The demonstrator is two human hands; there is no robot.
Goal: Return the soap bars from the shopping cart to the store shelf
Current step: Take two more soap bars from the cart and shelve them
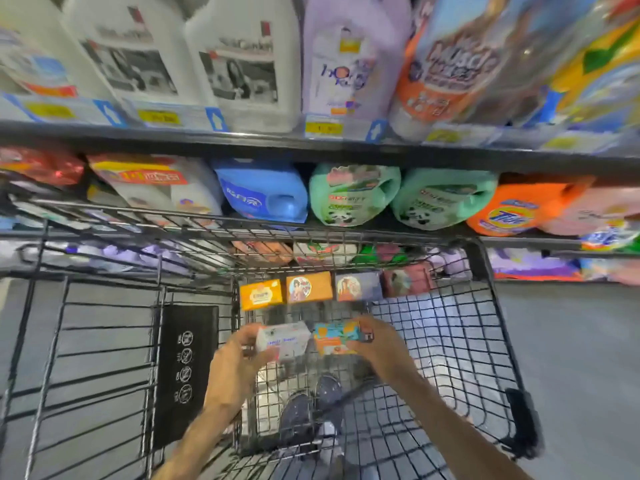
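My left hand (239,358) grips a white soap box (283,339) over the black wire shopping cart (485,341). Right beside it, my right hand (377,344) grips an orange and blue soap box (337,336). The two boxes almost touch. Further in, at the cart's far end, a row of soap boxes stands upright: a yellow-orange one (261,294), an orange one (309,287), a blue-grey one (357,286) and a dark red one (406,280). The store shelf (311,147) lies beyond the cart.
Large detergent jugs fill the shelves: white (242,64) and lilac ones above, blue (266,195), green (353,195) and orange (512,209) ones below. Yellow price tags line the shelf edge. The cart's black child-seat flap (187,368) hangs at left. Grey floor shows on both sides.
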